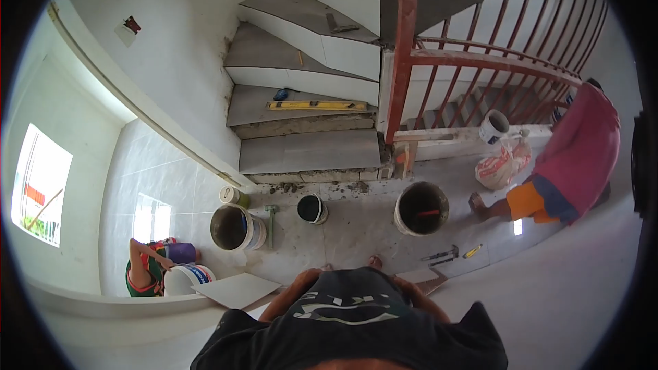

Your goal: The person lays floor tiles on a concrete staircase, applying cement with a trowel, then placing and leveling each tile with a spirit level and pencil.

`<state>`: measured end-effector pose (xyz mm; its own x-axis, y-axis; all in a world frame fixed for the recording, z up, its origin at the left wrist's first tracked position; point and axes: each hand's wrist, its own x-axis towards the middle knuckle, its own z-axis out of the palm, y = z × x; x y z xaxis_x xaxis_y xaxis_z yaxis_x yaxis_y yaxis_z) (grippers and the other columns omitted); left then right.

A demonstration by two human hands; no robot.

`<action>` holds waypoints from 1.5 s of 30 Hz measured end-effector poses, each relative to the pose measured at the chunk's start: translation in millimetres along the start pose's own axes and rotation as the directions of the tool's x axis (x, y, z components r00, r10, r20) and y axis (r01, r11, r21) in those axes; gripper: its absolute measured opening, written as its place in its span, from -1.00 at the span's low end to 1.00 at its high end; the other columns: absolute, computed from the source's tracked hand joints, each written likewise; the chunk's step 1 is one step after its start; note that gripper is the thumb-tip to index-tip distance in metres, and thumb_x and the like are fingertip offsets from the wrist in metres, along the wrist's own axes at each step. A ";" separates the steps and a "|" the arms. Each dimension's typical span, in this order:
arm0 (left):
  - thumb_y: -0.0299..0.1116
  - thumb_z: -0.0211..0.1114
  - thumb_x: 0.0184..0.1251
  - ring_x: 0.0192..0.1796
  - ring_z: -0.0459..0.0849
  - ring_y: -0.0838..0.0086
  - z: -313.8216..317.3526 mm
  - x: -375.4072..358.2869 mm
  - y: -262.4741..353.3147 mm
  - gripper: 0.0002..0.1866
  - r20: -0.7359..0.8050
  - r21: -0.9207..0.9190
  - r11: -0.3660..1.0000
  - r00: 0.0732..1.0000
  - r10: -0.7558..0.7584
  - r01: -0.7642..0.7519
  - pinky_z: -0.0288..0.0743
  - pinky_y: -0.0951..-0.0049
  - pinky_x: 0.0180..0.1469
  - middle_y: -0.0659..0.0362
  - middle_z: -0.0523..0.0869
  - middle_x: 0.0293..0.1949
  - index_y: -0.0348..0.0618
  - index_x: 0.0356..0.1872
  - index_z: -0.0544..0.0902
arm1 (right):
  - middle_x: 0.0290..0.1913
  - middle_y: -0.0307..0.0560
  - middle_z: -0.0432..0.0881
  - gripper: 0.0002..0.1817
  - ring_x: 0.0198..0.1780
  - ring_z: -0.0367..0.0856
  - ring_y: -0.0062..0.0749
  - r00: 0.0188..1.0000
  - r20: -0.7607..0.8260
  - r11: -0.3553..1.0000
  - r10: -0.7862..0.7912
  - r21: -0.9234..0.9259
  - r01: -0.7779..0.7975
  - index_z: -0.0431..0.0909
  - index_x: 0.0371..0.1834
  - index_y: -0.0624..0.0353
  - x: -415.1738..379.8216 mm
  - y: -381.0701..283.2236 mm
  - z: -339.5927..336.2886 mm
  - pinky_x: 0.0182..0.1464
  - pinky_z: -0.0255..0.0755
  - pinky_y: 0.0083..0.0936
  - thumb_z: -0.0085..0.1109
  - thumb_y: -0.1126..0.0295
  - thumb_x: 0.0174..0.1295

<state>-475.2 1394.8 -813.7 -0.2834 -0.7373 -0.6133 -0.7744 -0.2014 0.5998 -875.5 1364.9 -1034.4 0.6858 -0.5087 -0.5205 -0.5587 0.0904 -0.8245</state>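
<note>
My two forearms hang down on either side of my black shirt (356, 301), and both hands are hidden behind its front. Nearest to the left forearm is a pale tile (240, 290) lying at an angle. Close to the right forearm lies another cut tile piece (415, 275). On the floor to the right are a dark tool (441, 255) and a yellow-handled cutter (473, 251). Ahead stand a small bucket (312, 210), a larger bucket (399, 216) with a red-handled tool inside, and a bucket (258, 229) beside a green mallet (271, 223).
Tiled stairs (308, 151) rise ahead, holding a yellow spirit level (317, 105) and a metal square (339, 24). A red railing (480, 60) borders them. One person (576, 154) bends at right near a sack (504, 164); another (142, 270) is at a white bucket (184, 279) at left.
</note>
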 end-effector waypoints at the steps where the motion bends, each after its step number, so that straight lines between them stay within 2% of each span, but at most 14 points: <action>1: -0.17 0.16 0.33 0.21 0.57 0.19 11.0 -13.1 -20.3 -0.60 0.008 0.009 1.000 1.000 0.002 -0.002 0.46 0.22 0.19 -0.02 0.62 0.14 -0.06 0.14 0.58 | 0.23 0.22 0.49 -0.56 0.34 0.40 -0.13 1.000 0.010 0.999 0.006 0.035 -0.006 0.42 0.28 0.23 4.2 -8.1 2.3 0.38 0.21 -0.37 -0.06 0.40 0.33; 4: -0.29 0.22 0.28 -0.03 0.68 0.11 24.3 -29.2 -75.9 -0.74 -0.437 -0.201 0.935 0.881 0.182 -0.293 0.53 0.23 -0.01 -0.04 0.70 -0.06 -0.20 -0.09 0.64 | 0.26 0.16 0.49 -0.56 0.33 0.41 -0.18 1.000 0.020 0.997 -0.022 0.072 0.021 0.43 0.28 0.22 26.0 -23.7 10.6 0.39 0.20 -0.38 -0.09 0.40 0.34; 11: -0.31 0.23 0.27 -0.03 0.68 0.12 4.2 -46.9 -135.5 -0.74 -0.428 -0.271 0.869 0.860 0.277 -0.415 0.53 0.24 -0.01 -0.04 0.70 -0.07 -0.20 -0.08 0.64 | 0.31 0.02 0.48 -0.56 0.32 0.42 -0.29 0.972 0.041 0.946 -0.233 0.241 0.217 0.44 0.29 0.19 101.6 -30.7 52.9 0.40 0.16 -0.39 -0.16 0.41 0.37; 15: -0.32 0.24 0.27 -0.04 0.68 0.12 -9.1 -51.4 -154.7 -0.74 -0.429 -0.292 0.841 0.848 0.311 -0.455 0.53 0.24 -0.01 -0.04 0.70 -0.08 -0.20 -0.08 0.64 | 0.24 0.06 0.53 -0.59 0.29 0.44 -0.22 0.997 -0.014 0.997 -0.070 -0.040 0.070 0.52 0.19 0.20 96.2 -99.1 46.5 0.38 0.17 -0.39 -0.13 0.36 0.33; 18: -0.33 0.24 0.27 -0.04 0.68 0.12 -16.3 -52.0 -166.9 -0.74 -0.433 -0.283 0.835 0.840 0.328 -0.472 0.53 0.25 0.00 -0.04 0.70 -0.08 -0.19 -0.07 0.64 | 0.17 0.08 0.57 -0.61 0.27 0.45 -0.15 0.938 -0.001 0.901 0.346 0.279 -0.332 0.55 0.13 0.18 101.9 -144.1 33.4 0.39 0.17 -0.33 -0.15 0.31 0.36; 20: -0.33 0.25 0.27 -0.04 0.68 0.12 -17.9 -53.7 -172.7 -0.74 -0.437 -0.285 0.835 0.839 0.325 -0.471 0.53 0.25 0.00 -0.04 0.70 -0.08 -0.19 -0.07 0.63 | 0.03 -0.08 0.63 -0.57 0.00 0.57 -0.33 0.943 -0.018 0.826 0.331 0.490 -0.280 0.56 0.12 0.14 121.8 -107.4 38.3 0.14 0.44 -0.29 -0.03 0.08 0.40; 26: -0.35 0.25 0.27 -0.05 0.68 0.12 -19.9 -60.7 -191.2 -0.75 -0.433 -0.289 0.836 0.842 0.320 -0.466 0.53 0.25 0.00 -0.04 0.70 -0.09 -0.19 -0.07 0.63 | 0.17 0.09 0.59 -0.61 0.23 0.52 -0.10 0.991 -0.106 0.966 0.077 -0.239 -0.101 0.56 0.16 0.15 114.8 -146.9 27.3 0.30 0.32 -0.22 -0.09 0.30 0.36; 28: -0.35 0.26 0.26 -0.05 0.68 0.12 -18.8 -62.7 -192.5 -0.75 -0.444 -0.294 0.836 0.840 0.310 -0.464 0.53 0.26 0.00 -0.04 0.70 -0.10 -0.19 -0.06 0.63 | 0.07 0.04 0.66 -0.67 0.10 0.59 -0.27 0.979 -0.102 0.962 0.178 0.229 -0.151 0.64 0.04 0.14 151.8 -60.8 24.8 0.20 0.39 -0.27 -0.02 0.26 0.36; 31: -0.36 0.26 0.26 -0.06 0.68 0.12 -16.6 -66.1 -193.3 -0.75 -0.451 -0.298 0.838 0.841 0.297 -0.456 0.53 0.26 0.00 -0.04 0.69 -0.10 -0.19 -0.06 0.63 | 0.06 0.13 0.66 -0.63 0.15 0.60 -0.08 0.971 -0.140 0.975 -0.192 -0.138 0.173 0.64 0.04 0.23 150.4 -97.9 35.0 0.24 0.37 -0.23 -0.03 0.33 0.28; 35: -0.37 0.27 0.26 -0.06 0.68 0.12 -13.0 -68.4 -202.6 -0.75 -0.439 -0.290 0.830 0.837 0.326 -0.476 0.53 0.26 0.01 -0.04 0.69 -0.11 -0.19 -0.06 0.63 | 0.08 0.14 0.65 -0.63 0.14 0.60 -0.05 0.996 -0.093 0.960 -0.001 -0.279 -0.025 0.64 0.05 0.21 108.9 -195.2 24.9 0.24 0.37 -0.21 -0.01 0.33 0.26; 36: -0.37 0.27 0.26 -0.06 0.68 0.12 -14.4 -71.2 -203.0 -0.75 -0.436 -0.293 0.826 0.836 0.333 -0.482 0.53 0.26 0.01 -0.04 0.69 -0.11 -0.19 -0.06 0.63 | 0.07 0.13 0.65 -0.63 0.15 0.59 -0.04 0.981 -0.125 0.942 -0.148 -0.320 0.101 0.64 0.05 0.20 156.4 -91.3 45.4 0.26 0.36 -0.20 -0.01 0.33 0.27; 37: -0.37 0.27 0.26 -0.06 0.68 0.12 -15.4 -72.1 -204.5 -0.75 -0.437 -0.296 0.819 0.832 0.341 -0.491 0.53 0.27 0.01 -0.04 0.69 -0.11 -0.19 -0.06 0.63 | 0.09 0.11 0.64 -0.63 0.16 0.58 -0.06 0.994 -0.109 0.958 -0.017 -0.286 -0.015 0.63 0.07 0.19 109.9 -185.7 29.6 0.27 0.34 -0.19 0.00 0.31 0.28; 41: -0.38 0.27 0.26 -0.07 0.68 0.13 -25.9 -76.5 -203.2 -0.74 -0.395 -0.294 0.816 0.841 0.371 -0.498 0.53 0.27 0.01 -0.04 0.69 -0.11 -0.19 -0.05 0.63 | 0.12 0.06 0.63 -0.62 0.19 0.56 -0.11 0.974 -0.201 0.944 -0.102 -0.329 0.030 0.63 0.10 0.07 146.2 -108.7 51.6 0.31 0.32 -0.23 -0.02 0.27 0.30; 45: -0.38 0.27 0.26 -0.07 0.68 0.14 -30.4 -71.6 -202.5 -0.74 -0.324 -0.274 0.840 0.867 0.379 -0.469 0.52 0.28 0.01 -0.03 0.69 -0.12 -0.20 -0.05 0.63 | 0.15 0.01 0.63 -0.62 0.22 0.55 -0.15 0.988 -0.151 0.932 -0.037 -0.362 -0.020 0.63 0.13 -0.02 130.9 -129.6 50.7 0.33 0.30 -0.27 -0.06 0.27 0.32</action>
<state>-280.9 1468.8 -875.6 -0.3558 -0.9243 -0.1381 -0.3622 0.0002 0.9321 -689.6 1330.0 -1006.9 0.6277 -0.6353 -0.4499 -0.7033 -0.2150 -0.6776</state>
